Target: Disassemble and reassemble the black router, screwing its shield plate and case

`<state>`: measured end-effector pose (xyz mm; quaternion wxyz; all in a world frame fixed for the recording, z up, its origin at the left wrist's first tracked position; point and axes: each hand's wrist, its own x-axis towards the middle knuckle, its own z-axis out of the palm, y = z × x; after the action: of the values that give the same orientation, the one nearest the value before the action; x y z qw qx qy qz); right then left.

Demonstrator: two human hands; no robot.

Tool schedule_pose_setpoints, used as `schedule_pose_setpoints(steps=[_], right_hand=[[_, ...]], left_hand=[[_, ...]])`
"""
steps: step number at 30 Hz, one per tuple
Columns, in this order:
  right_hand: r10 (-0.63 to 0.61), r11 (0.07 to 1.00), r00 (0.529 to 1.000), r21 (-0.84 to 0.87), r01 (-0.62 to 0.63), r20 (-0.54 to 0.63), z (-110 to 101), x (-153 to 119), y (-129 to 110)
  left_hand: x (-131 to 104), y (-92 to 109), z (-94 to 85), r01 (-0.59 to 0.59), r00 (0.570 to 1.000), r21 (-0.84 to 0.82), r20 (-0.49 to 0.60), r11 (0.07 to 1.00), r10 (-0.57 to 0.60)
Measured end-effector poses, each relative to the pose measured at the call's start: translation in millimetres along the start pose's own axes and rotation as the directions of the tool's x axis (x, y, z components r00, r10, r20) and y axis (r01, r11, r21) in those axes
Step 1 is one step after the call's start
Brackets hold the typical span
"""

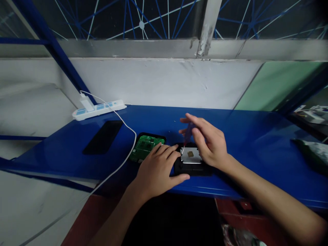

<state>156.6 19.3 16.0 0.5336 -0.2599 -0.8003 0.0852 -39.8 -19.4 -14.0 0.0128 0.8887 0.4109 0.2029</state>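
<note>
1. Screwdriver (189,132): located in the right grip (210,140), handle clasped between thumb and fingers, above the left part of the opened device.
2. Tool axis: steep, slightly tilted. The shaft runs from the handle down, to the left and toward the person. Its tip meets the left edge of the metal plate (196,158); whether it is seated in a screw head cannot be told.
3. Left grip (160,167): unclenched, fingers spread, index fingertip just beside the tool tip, thumb along the near side of the black housing (194,169). It appears to brace the housing rather than clasp it.
4. Black housing: flat on the blue tabletop (251,136), to the left of the right wrist and between both grips. Its long axis appears to run left to right; the right end is partly covered by the right grip.
5. Green circuit board (142,147): in a black shell left of the housing, partly under the left fingers.
6. Outer items: white cable (135,135), then a flat black slab (103,137), then a power strip (99,110) at the far left.
7. Markings: a brown square (190,154) on the plate carries no legible text. No brand, label or writing can be read elsewhere.
</note>
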Motion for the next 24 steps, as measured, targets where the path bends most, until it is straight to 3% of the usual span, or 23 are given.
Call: schedule_pose_setpoints(steps=[8, 16, 24], right_hand=[[-0.040, 0.996, 0.998, -0.075, 0.037, -0.041, 2.0, 0.7, 1.9], [0.013, 1.000, 0.999, 0.001, -0.013, 0.037, 0.6, -2.9, 1.6], [-0.001, 1.000, 0.999, -0.006, 0.001, 0.033, 1.7, -1.4, -0.1]], left_hand=[[-0.5, 0.5, -0.4, 0.001, 1.000, -0.001, 0.000, 1.000, -0.001], [0.5, 1.4, -1.5, -0.004, 1.000, -0.004, -0.012, 1.000, 0.004], [-0.6, 0.5, -0.7, -0.007, 1.000, -0.012, -0.013, 1.000, 0.006]])
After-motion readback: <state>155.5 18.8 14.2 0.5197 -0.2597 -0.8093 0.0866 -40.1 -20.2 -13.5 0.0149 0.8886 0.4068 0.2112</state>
